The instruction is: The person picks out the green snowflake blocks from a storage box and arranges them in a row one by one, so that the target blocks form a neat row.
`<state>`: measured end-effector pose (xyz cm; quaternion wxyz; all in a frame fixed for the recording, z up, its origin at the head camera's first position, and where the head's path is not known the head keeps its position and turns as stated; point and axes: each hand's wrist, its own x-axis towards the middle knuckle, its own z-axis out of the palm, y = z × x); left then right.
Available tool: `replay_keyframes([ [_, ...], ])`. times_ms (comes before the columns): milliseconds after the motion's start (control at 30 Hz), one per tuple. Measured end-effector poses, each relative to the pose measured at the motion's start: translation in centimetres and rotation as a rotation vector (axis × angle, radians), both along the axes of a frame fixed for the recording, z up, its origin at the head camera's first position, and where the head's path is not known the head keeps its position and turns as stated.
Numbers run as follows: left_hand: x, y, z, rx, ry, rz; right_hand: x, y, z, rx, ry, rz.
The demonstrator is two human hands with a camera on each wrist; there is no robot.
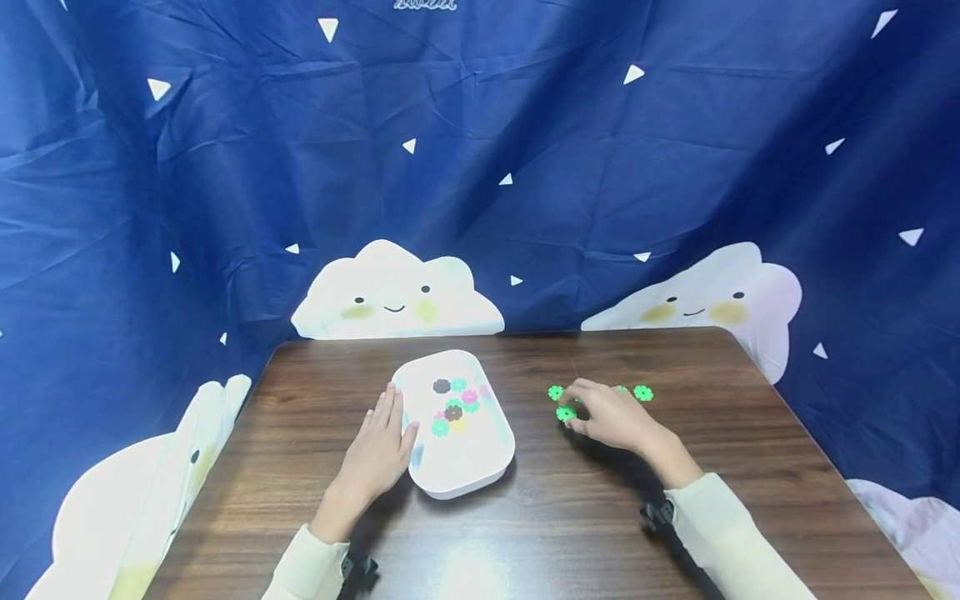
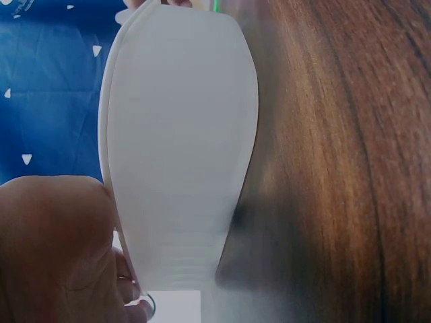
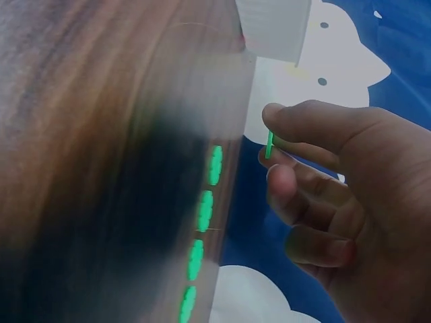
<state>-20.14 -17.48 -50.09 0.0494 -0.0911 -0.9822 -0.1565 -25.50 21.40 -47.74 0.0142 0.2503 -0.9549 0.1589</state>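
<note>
From where I stood, the right hand [image 1: 611, 414] pinched one green disc [image 3: 269, 145] between thumb and finger, near four other green discs [image 3: 205, 211] on the table [image 1: 555, 525]; the left hand [image 1: 379, 446], fingers extended, touched the white tray [image 1: 468, 467]. Disc-by-disc handling seemed underway, next wanting a steady pinch.

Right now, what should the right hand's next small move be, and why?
Perhaps carry the green notched disc left toward the white rounded rectangular tray: the right hand pinches it above the brown wooden table, the left hand touches the tray's side, and brown notched discs lie inside.
</note>
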Motion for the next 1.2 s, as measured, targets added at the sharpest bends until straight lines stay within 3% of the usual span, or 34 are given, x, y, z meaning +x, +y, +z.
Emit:
replay_keyframes([
  [400, -0.2, 0.0, -0.1, -0.002, 0.003, -0.004, -0.4, -0.5, -1.3, -0.014, 0.014, -0.005],
  [1200, -0.2, 0.0, -0.1, 0.011, -0.012, -0.006, -0.7, -1.0, -2.9, 0.077, -0.072, -0.056],
])
